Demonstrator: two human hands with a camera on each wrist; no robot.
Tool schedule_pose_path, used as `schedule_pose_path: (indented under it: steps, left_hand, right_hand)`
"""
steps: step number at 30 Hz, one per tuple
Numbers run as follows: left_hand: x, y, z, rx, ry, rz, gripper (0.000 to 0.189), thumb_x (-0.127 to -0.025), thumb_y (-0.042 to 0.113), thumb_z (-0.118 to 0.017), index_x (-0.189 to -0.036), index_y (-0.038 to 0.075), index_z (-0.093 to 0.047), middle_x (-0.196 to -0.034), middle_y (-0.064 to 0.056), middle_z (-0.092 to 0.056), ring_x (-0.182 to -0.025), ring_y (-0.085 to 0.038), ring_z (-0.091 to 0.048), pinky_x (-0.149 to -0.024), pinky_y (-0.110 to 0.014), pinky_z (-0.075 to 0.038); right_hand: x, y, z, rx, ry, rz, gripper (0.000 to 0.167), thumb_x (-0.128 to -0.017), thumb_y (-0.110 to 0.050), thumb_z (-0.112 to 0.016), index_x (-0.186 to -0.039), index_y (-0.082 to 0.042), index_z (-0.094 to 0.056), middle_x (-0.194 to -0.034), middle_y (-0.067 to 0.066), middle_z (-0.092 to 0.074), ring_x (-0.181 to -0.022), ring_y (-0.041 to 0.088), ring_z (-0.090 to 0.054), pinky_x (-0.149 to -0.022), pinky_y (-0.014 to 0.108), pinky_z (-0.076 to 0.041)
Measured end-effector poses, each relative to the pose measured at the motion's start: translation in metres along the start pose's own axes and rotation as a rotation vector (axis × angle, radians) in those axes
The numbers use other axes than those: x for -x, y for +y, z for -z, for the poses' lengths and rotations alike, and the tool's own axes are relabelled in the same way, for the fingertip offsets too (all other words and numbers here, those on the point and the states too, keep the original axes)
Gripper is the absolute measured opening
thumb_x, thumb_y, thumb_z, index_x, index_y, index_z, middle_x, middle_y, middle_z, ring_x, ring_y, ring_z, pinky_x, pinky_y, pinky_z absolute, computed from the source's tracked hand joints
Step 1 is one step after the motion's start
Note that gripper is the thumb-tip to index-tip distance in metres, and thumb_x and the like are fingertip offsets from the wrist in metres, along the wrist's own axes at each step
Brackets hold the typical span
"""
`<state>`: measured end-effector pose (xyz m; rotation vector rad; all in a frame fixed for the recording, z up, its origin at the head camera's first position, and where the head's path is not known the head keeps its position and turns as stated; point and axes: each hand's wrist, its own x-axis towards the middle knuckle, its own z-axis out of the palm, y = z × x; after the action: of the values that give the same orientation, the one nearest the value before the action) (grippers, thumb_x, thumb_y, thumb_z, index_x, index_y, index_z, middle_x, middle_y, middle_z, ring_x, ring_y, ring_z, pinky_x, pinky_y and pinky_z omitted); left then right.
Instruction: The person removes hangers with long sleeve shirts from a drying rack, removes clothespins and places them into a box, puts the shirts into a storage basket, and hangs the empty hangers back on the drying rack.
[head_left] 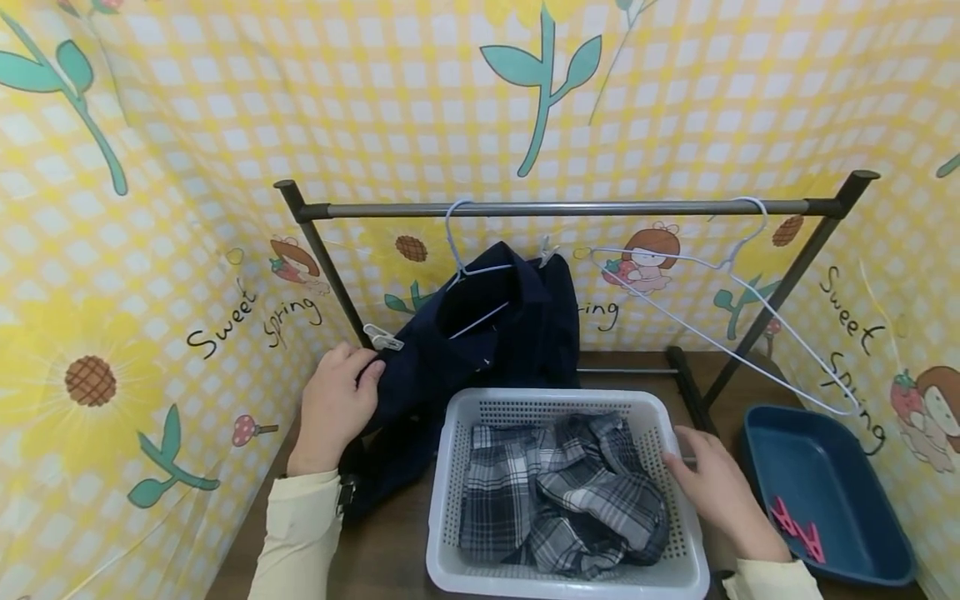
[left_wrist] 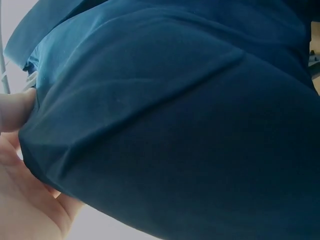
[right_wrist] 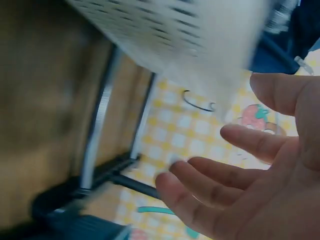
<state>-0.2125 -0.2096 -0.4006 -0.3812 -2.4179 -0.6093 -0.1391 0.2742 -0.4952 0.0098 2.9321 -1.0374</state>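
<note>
Head view: the left hand (head_left: 337, 407) pinches the shoulder of a navy shirt (head_left: 420, 358) on a pale hanger (head_left: 451, 242) toward the rail's (head_left: 600, 209) left end. The right hand (head_left: 716, 492) is by the right rim of a white basket (head_left: 570, 585) of plaid cloth (head_left: 495, 492); pink clips (head_left: 798, 529) lie in the near left corner of a blue tray (head_left: 832, 467). Left wrist view: thumb and fingers clasp the shirt's edge. Right wrist view: fingers spread loosely, holding nothing, seemingly beside the basket's wall, though blur leaves contact uncertain.
</note>
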Motion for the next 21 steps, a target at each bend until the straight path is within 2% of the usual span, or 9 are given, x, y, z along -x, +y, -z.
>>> schedule_pose_path:
  steps: [4,7,9,12,16,18,21]
  left_hand:
    - [-0.001,0.002,0.001,-0.016,-0.003,0.010,0.011,-0.094,0.009,-0.067,-0.101,0.004,-0.074,-0.093,-0.010,-0.060,-0.085,-0.033,-0.057,-0.067,-0.050,-0.047]
    - [-0.001,0.002,0.000,-0.024,-0.006,-0.001,0.009,-0.095,0.010,-0.065,-0.098,0.005,-0.073,-0.092,-0.009,-0.061,-0.081,-0.032,-0.059,-0.066,-0.051,-0.047]
    - [-0.001,0.001,-0.003,-0.019,0.003,-0.024,0.007,-0.095,0.010,-0.064,-0.095,0.006,-0.071,-0.091,-0.008,-0.063,-0.078,-0.032,-0.062,-0.064,-0.051,-0.047]
    - [0.000,-0.005,-0.009,0.007,0.022,-0.068,0.006,-0.096,0.009,-0.063,-0.091,0.008,-0.066,-0.077,-0.006,-0.060,-0.066,-0.030,-0.059,-0.058,-0.048,-0.045]
    - [0.001,-0.014,-0.018,0.093,0.036,-0.099,0.003,-0.097,0.009,-0.063,-0.097,0.008,-0.066,-0.062,-0.002,-0.051,-0.054,-0.024,-0.050,-0.054,-0.043,-0.041]
    - [0.001,-0.018,-0.021,0.141,0.049,-0.102,0.005,-0.096,0.009,-0.066,-0.101,0.007,-0.068,-0.062,-0.002,-0.055,-0.054,-0.022,-0.052,-0.055,-0.042,-0.043]
    - [0.000,-0.024,-0.025,0.202,0.087,-0.121,0.007,-0.095,0.008,-0.070,-0.101,0.007,-0.072,-0.073,-0.006,-0.067,-0.060,-0.023,-0.060,-0.059,-0.041,-0.047]
  right_hand:
    - [0.004,0.015,-0.014,-0.091,-0.074,-0.088,0.069,-0.104,-0.027,-0.056,-0.154,0.007,-0.022,-0.139,0.042,-0.039,-0.110,0.056,-0.058,-0.070,0.056,-0.057]
    - [0.005,0.019,-0.026,-0.127,-0.089,-0.117,0.074,-0.106,-0.026,-0.052,-0.158,0.004,-0.009,-0.139,0.044,-0.038,-0.107,0.058,-0.058,-0.065,0.055,-0.057]
    - [0.006,0.019,-0.034,-0.126,-0.082,-0.137,0.076,-0.107,-0.026,-0.049,-0.159,0.000,0.000,-0.140,0.046,-0.037,-0.107,0.059,-0.058,-0.066,0.057,-0.056]
    - [0.008,0.017,-0.042,-0.106,-0.057,-0.166,0.076,-0.109,-0.027,-0.044,-0.160,-0.007,0.009,-0.140,0.046,-0.036,-0.111,0.061,-0.055,-0.074,0.063,-0.054]
    - [0.010,0.012,-0.046,-0.092,-0.023,-0.188,0.072,-0.110,-0.026,-0.038,-0.160,-0.017,0.014,-0.145,0.043,-0.034,-0.118,0.060,-0.050,-0.083,0.068,-0.048]
    - [0.010,0.011,-0.047,-0.085,-0.015,-0.181,0.071,-0.111,-0.026,-0.037,-0.161,-0.021,0.013,-0.146,0.042,-0.034,-0.120,0.060,-0.049,-0.084,0.069,-0.047]
    - [0.009,0.011,-0.049,-0.062,0.001,-0.165,0.070,-0.110,-0.026,-0.038,-0.161,-0.022,0.010,-0.145,0.041,-0.036,-0.117,0.059,-0.052,-0.083,0.068,-0.048]
